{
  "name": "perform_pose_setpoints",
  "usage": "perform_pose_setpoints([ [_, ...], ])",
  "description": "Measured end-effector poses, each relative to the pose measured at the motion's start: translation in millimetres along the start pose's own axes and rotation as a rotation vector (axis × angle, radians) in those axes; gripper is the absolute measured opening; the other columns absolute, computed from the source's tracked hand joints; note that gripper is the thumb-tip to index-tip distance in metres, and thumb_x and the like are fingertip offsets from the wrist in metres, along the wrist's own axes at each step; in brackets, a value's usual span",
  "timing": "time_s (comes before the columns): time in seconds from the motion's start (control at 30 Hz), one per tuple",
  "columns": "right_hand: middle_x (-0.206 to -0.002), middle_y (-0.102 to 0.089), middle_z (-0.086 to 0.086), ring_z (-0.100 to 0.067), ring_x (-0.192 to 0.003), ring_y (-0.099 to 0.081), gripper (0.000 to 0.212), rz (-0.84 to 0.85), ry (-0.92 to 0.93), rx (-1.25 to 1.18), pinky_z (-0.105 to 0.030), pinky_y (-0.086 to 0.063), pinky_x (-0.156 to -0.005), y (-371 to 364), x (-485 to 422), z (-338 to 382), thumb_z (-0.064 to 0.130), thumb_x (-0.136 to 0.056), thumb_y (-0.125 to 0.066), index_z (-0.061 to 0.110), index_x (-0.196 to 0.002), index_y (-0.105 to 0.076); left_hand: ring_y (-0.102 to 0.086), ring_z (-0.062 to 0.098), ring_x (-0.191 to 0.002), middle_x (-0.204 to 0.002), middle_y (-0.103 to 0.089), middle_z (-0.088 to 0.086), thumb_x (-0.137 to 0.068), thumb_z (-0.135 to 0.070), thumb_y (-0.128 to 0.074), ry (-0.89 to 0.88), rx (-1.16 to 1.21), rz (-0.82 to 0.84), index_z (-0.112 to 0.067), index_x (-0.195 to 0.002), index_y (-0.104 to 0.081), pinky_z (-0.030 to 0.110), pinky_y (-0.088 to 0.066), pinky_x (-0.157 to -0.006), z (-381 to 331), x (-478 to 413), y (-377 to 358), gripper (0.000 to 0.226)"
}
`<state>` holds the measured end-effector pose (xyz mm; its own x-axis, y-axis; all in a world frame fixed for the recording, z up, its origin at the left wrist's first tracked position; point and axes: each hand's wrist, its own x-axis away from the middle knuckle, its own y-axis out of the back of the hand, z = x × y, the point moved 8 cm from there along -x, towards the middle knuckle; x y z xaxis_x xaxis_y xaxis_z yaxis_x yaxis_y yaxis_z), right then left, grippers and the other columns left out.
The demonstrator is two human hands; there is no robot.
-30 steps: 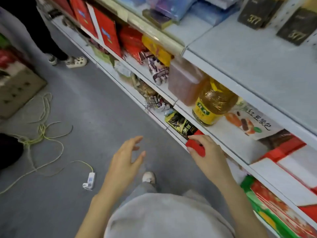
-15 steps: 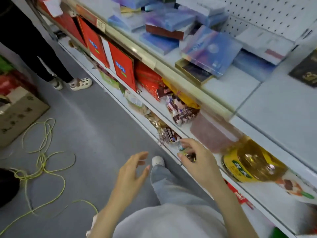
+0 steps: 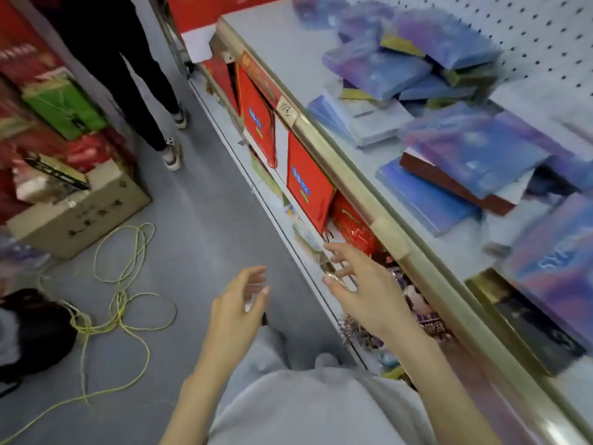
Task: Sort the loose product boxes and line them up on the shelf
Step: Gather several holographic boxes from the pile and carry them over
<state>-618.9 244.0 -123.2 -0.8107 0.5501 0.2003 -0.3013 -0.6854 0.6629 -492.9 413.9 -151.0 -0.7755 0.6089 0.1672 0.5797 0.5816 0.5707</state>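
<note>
Several flat blue and purple product boxes [image 3: 475, 149] lie in a loose, overlapping heap on the white upper shelf [image 3: 288, 49], in front of a pegboard back. A dark box with a gold rim [image 3: 529, 326] lies at the shelf's near right. My right hand [image 3: 359, 284] hovers below the shelf's gold front rail [image 3: 349, 175], fingers spread, holding nothing. My left hand [image 3: 240, 303] floats over the aisle floor, fingers loosely bent and empty. The picture is blurred by motion.
Red gift bags [image 3: 308, 187] and wrapped sweets fill the lower shelves. A person in black trousers [image 3: 134, 75] stands up the aisle. A cardboard carton [image 3: 80, 210], yellow-green cord [image 3: 122, 300] and a black bag [image 3: 35, 332] lie on the grey floor at left.
The view has swung up and left from the lower shelves to the upper shelf. My right hand has let go of the small red item and risen; the left hand stays empty.
</note>
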Motion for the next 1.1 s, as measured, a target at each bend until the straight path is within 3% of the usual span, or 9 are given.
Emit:
perform_pose_setpoints([
  [0.17,-0.114,-0.056,0.026,0.004,-0.095,-0.059,0.043,-0.067,-0.072,-0.049,-0.026,-0.047,-0.085,-18.2,-85.1,11.6,0.031,-0.089,-0.062,0.046,-0.126,-0.046,-0.064,0.0,-0.096,-0.103,-0.067,-0.021,-0.088,-0.012,-0.064,0.073,0.02,0.109,-0.042,-0.099,-0.061,0.025,-0.05,-0.089,40.1,-86.7,13.5,0.032],
  [0.23,-0.107,-0.059,0.026,0.004,-0.092,-0.061,0.042,-0.141,-0.131,-0.173,-0.025,-0.049,-0.086,-20.7,-122.3,17.6,0.027,-0.087,-0.065,0.052,-0.116,-0.049,-0.066,0.01,-0.096,-0.104,-0.068,-0.014,-0.088,-0.012,-0.065,0.042,-0.018,0.108,-0.04,-0.101,-0.062,0.03,-0.051,-0.088,43.6,-142.0,40.3,0.031],
  [0.3,-0.102,-0.061,0.025,0.004,-0.089,-0.061,0.039,-0.217,-0.18,-0.244,-0.027,-0.05,-0.086,-18.4,-153.7,28.1,0.024,-0.086,-0.066,0.052,-0.111,-0.052,-0.066,0.017,-0.096,-0.105,-0.068,-0.002,-0.088,-0.009,-0.064,-0.046,-0.062,0.088,-0.025,-0.108,-0.064,0.036,-0.051,-0.09,30.5,-196.7,71.9,0.026],
  [0.4,-0.102,-0.063,0.021,0.001,-0.088,-0.062,0.037,-0.336,-0.241,-0.326,-0.032,-0.053,-0.086,-9.3,-202.6,52.5,0.025,-0.086,-0.066,0.043,-0.117,-0.055,-0.064,0.017,-0.094,-0.103,-0.067,0.003,-0.088,-0.006,-0.062,-0.16,-0.117,0.123,-0.018,-0.109,-0.063,0.031,-0.048,-0.091,-3.0,-282.7,118.7,0.024],
  [0.5,-0.103,-0.063,0.021,0.005,-0.088,-0.062,0.039,-0.455,-0.287,-0.364,-0.022,-0.051,-0.082,10.0,-230.9,70.2,0.022,-0.087,-0.067,0.048,-0.113,-0.055,-0.064,0.018,-0.093,-0.102,-0.067,0.002,-0.088,-0.002,-0.062,-0.259,-0.128,0.18,-0.022,-0.107,-0.061,0.029,-0.046,-0.089,-41.9,-350.2,142.3,0.027],
  [0.57,-0.103,-0.064,0.021,0.007,-0.089,-0.061,0.042,-0.533,-0.332,-0.371,-0.016,-0.049,-0.078,24.0,-240.3,72.4,0.019,-0.087,-0.066,0.051,-0.111,-0.054,-0.063,0.017,-0.093,-0.102,-0.066,0.0,-0.088,-0.003,-0.061,-0.31,-0.137,0.237,-0.023,-0.107,-0.06,0.023,-0.044,-0.086,-60.6,-386.1,140.0,0.027],
  [0.73,-0.102,-0.065,0.015,0.004,-0.085,-0.062,0.04,-0.698,-0.415,-0.395,-0.024,-0.051,-0.083,60.3,-257.9,57.1,0.013,-0.085,-0.068,0.042,-0.111,-0.058,-0.061,0.001,-0.096,-0.104,-0.065,-0.009,-0.089,-0.007,-0.061,-0.398,-0.087,0.339,-0.021,-0.112,-0.062,0.0,-0.039,-0.078,-92.5,-432.6,95.5,0.026],
  [0.87,-0.099,-0.064,0.017,0.004,-0.083,-0.063,0.041,-0.699,-0.387,-0.328,-0.026,-0.051,-0.084,85.8,-289.3,53.2,0.012,-0.084,-0.068,0.045,-0.106,-0.055,-0.06,-0.003,-0.095,-0.101,-0.065,-0.015,-0.088,-0.005,-0.062,-0.436,-0.028,0.377,-0.027,-0.108,-0.062,0.005,-0.044,-0.079,-110.8,-447.2,54.2,0.03],
  [1.1,-0.112,-0.06,0.02,0.002,-0.093,-0.059,0.041,-0.581,-0.316,-0.09,-0.033,-0.048,-0.089,103.3,-360.5,82.4,0.03,-0.087,-0.064,0.04,-0.124,-0.052,-0.062,-0.002,-0.091,-0.105,-0.065,-0.01,-0.086,-0.024,-0.06,-0.55,-0.046,0.435,-0.029,-0.112,-0.059,0.016,-0.049,-0.082,-144.2,-502.5,40.0,0.026],
])
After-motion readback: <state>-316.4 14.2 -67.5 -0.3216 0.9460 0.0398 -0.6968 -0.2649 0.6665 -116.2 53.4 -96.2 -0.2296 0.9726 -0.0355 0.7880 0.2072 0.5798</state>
